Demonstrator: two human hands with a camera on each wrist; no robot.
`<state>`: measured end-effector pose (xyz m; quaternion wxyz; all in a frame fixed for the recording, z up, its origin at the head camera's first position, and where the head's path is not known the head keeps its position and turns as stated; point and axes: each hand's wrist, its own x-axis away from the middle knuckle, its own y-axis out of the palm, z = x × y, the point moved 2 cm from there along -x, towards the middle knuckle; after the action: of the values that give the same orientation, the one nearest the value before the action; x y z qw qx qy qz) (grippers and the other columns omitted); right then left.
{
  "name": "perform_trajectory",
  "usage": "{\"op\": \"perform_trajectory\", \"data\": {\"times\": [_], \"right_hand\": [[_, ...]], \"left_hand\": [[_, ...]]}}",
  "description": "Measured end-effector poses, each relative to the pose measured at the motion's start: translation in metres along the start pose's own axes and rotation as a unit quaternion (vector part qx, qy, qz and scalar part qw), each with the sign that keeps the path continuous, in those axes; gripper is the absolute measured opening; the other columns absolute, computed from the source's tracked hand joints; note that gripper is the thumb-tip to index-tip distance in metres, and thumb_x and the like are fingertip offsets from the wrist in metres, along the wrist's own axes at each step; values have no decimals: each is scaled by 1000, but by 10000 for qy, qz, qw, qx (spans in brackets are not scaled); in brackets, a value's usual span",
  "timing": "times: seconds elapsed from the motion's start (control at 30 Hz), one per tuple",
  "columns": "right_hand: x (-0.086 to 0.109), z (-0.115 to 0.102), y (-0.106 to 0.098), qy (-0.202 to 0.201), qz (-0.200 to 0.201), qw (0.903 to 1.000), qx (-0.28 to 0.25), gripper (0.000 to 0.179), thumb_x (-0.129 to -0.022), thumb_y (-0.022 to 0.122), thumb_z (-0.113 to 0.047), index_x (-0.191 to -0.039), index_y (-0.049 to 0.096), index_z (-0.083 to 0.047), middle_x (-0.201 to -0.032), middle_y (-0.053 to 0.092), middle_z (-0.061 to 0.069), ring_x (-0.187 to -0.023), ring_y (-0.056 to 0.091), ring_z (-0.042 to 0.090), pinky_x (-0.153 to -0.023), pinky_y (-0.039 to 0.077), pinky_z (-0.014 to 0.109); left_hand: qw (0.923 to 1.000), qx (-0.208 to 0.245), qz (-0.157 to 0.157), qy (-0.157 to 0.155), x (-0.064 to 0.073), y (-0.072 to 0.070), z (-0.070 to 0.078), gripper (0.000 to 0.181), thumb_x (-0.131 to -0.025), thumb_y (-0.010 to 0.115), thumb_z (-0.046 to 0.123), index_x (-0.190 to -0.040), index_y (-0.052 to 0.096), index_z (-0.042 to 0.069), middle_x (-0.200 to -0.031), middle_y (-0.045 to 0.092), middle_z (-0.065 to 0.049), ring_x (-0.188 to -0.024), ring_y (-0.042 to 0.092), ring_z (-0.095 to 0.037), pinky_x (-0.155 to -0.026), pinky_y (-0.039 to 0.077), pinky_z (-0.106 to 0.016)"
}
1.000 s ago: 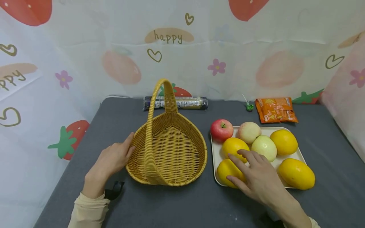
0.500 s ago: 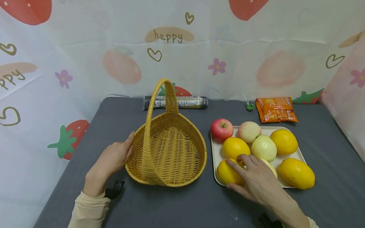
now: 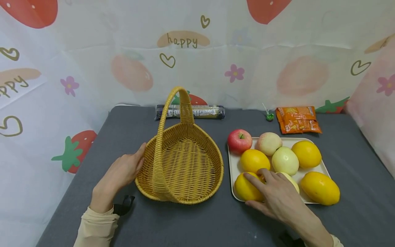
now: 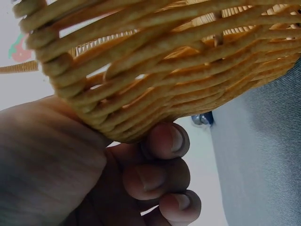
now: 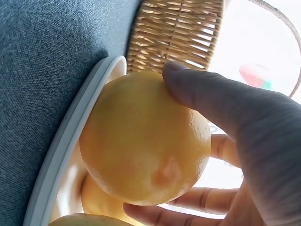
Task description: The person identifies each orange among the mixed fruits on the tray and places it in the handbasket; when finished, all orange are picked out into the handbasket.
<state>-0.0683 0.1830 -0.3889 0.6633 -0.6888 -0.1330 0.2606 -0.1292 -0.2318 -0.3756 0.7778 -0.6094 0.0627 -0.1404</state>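
Observation:
My left hand grips the left rim of a yellow wicker basket with an arched handle. In the left wrist view, several curled fingertips show below the woven wall. My right hand holds a yellow-skinned orange at the front left corner of a cream tray. Seen from the right wrist, the thumb lies on one side of this orange and fingers bend round the other. The orange sits against the tray's rim.
On the tray are a red apple, a peach, another orange, pale green fruit and more yellow fruit. Behind lie a long dark packet, a green lollipop and an orange snack bag.
My right hand has lowered and its fingers have closed round the front orange. The basket has turned slightly, its handle shifting a little left at the front. My left hand stays at the rim.

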Motion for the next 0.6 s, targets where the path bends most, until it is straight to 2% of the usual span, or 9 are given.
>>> {"op": "perform_trajectory", "data": {"times": [0.4,0.6], "right_hand": [[-2,0,-2,-186,187,9996,74,67,-70,80,-56,-126,62,-22,-100,61,9,-72,56,21,-71,49,37],[-3,4,2,-384,521,9979,-84,65,-67,81,-53,-121,65,-21,-93,60,5,-69,52,16,-66,45,33]], "left_hand": [[9999,-35,94,-2,0,1,-1,51,-102,45,13,-149,33,-2,-57,44,-3,-47,41,-15,-49,33,-30],[10000,-15,34,-54,0,2,-1,52,-103,44,14,-151,32,-1,-56,43,-3,-45,39,-16,-48,32,-30]]}}
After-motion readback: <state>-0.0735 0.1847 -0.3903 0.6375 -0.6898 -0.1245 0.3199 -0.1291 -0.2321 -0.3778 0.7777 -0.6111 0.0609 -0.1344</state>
